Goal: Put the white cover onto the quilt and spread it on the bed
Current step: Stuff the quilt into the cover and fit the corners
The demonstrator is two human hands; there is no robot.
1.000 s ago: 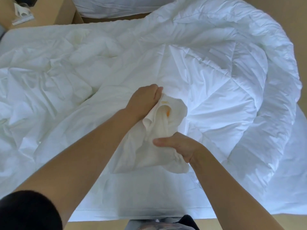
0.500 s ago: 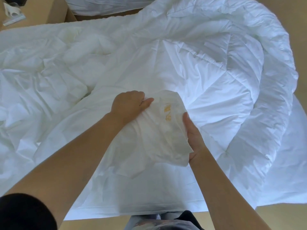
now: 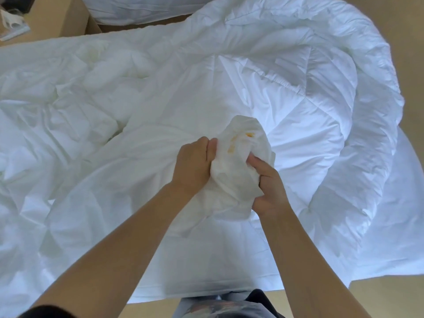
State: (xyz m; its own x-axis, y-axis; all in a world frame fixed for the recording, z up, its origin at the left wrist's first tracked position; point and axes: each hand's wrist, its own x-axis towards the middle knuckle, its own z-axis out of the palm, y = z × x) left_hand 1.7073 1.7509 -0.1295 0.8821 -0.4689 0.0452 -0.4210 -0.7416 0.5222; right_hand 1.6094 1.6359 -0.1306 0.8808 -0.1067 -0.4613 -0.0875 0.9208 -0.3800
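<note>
A thick white quilt (image 3: 309, 106) lies bunched and rolled over the right half of the bed. The thin white cover (image 3: 75, 171) spreads crumpled over the left and front. Both hands hold a raised bunch of cover fabric (image 3: 238, 157) with small yellow marks on it. My left hand (image 3: 195, 166) grips its left side with curled fingers. My right hand (image 3: 268, 187) grips its right side, thumb pressed into the cloth. What is inside the bunch is hidden.
A brown cardboard box (image 3: 46, 21) with a white item on it stands at the back left. A white pillow (image 3: 137, 8) lies behind the bed. Tan floor (image 3: 408, 65) shows at the right and along the front edge.
The right hand, flat against the bunch half a second ago, now curls round it. Both hands have squeezed the fabric closer together and lifted it slightly.
</note>
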